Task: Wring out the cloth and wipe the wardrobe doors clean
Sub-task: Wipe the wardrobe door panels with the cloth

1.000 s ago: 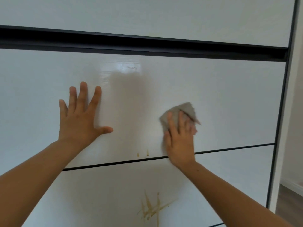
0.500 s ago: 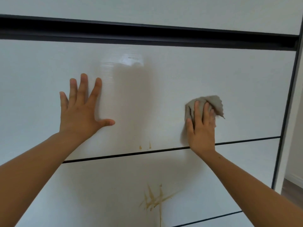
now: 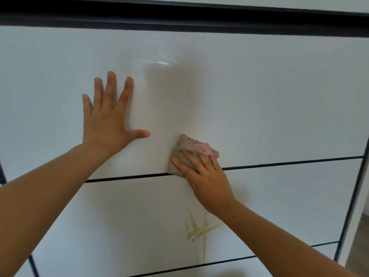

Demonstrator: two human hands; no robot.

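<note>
The glossy white wardrobe door (image 3: 269, 96) fills the view, split by thin black lines into panels. My left hand (image 3: 108, 116) rests flat on the upper panel, fingers spread, holding nothing. My right hand (image 3: 205, 176) presses a grey-beige cloth (image 3: 180, 151) with a pink side against the door, right at the black seam (image 3: 289, 162) between two panels. A yellowish-brown smear (image 3: 197, 229) with a thin drip running down marks the lower panel, just below my right wrist.
A broad black recess (image 3: 179, 17) crosses the top of the door. A black frame edge (image 3: 357, 196) runs down the right side, with a strip of wood floor (image 3: 359, 252) beyond it. Another black seam (image 3: 219, 262) lies lower down.
My right hand has swept the cloth from the right back leftward and down to the seam, covering the two small brown spots there. My left hand stays planted.
</note>
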